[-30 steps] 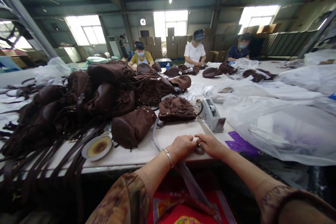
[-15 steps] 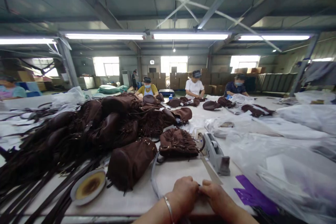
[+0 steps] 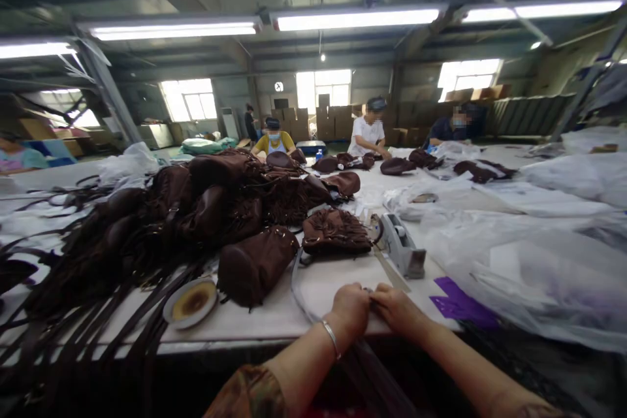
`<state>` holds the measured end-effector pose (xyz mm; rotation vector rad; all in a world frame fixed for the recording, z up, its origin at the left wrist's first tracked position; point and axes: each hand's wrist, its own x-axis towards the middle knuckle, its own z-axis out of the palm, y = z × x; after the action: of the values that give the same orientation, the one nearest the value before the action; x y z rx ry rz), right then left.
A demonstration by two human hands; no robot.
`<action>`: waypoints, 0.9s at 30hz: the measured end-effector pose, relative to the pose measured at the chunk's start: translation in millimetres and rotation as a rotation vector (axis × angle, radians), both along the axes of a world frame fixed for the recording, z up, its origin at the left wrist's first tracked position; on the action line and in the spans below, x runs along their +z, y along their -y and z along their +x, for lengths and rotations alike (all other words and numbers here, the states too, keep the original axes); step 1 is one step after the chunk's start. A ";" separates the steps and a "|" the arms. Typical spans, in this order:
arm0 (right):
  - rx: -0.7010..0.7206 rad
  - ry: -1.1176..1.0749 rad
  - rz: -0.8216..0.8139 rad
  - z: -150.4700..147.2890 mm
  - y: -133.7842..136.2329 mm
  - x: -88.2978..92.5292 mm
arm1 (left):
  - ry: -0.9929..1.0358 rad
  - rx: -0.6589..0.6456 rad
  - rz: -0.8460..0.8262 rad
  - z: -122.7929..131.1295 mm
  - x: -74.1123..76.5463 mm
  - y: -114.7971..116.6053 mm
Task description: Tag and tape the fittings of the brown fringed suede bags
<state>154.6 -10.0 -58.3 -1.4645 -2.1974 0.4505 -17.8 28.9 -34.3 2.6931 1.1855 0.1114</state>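
Observation:
My left hand (image 3: pixel 351 309), with a silver bangle at its wrist, is closed at the table's front edge. My right hand (image 3: pixel 398 307) is closed too, its fingers meeting those of the left in a pinch. From beneath the fists a dark strap (image 3: pixel 375 379) hangs down in front of the table; the small part between my fingertips is mostly hidden. Beyond my hands lies a brown fringed bag (image 3: pixel 336 232). Left of it a brown drawstring bag (image 3: pixel 259 266) rests on its side. A grey tape dispenser (image 3: pixel 402 245) stands behind my right hand.
A big heap of brown bags (image 3: pixel 206 209) with trailing straps covers the left side. A round dish (image 3: pixel 190 302) with a stained yellow inside sits near the edge. Purple plastic (image 3: pixel 460 304) and clear bags (image 3: pixel 548 274) lie on the right. Several co-workers, one in white (image 3: pixel 367 134), are across the table.
The view has tipped downward, so the table and my hands appear higher and more of my forearms and the hanging strap shows. My hands stay together, closed.

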 end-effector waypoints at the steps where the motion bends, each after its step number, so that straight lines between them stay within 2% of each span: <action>1: 0.019 0.005 -0.003 -0.1 0.2 2.3 | 0.004 0.005 -0.018 -0.6 1.0 0.8; 3: 0.022 0.039 -0.017 -0.6 -0.3 4.6 | 0.011 0.008 -0.048 -1.6 0.6 0.2; 8: -0.124 0.250 -0.013 -7.8 0.0 -0.1 | 0.031 0.010 -0.083 -3.2 1.3 -1.7; 11: -0.158 0.305 0.014 -10.3 0.5 -1.6 | 0.036 0.003 -0.096 -5.4 6.3 -1.7; 17: -0.049 0.226 0.045 -0.7 -4.4 -0.7 | -0.003 -0.029 -0.099 -15.4 17.4 -8.7; 21: 0.011 0.102 0.054 3.9 -6.1 -0.8 | -0.055 -0.019 -0.107 -12.1 17.0 -12.1; 23: -0.062 0.007 0.047 2.3 -6.3 0.7 | -0.049 0.017 -0.102 -7.8 15.7 -10.7; 25: -0.256 -0.047 -0.012 -2.2 -7.6 3.5 | -0.036 0.065 -0.096 -2.7 15.1 -7.9; 27: -0.431 -0.004 -0.125 -8.6 -10.9 7.2 | -0.025 0.107 -0.100 3.2 15.1 -4.5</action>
<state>146.0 0.9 -51.1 -1.9372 -1.8022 0.4437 -14.6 33.4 -19.2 2.5524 1.3067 0.0331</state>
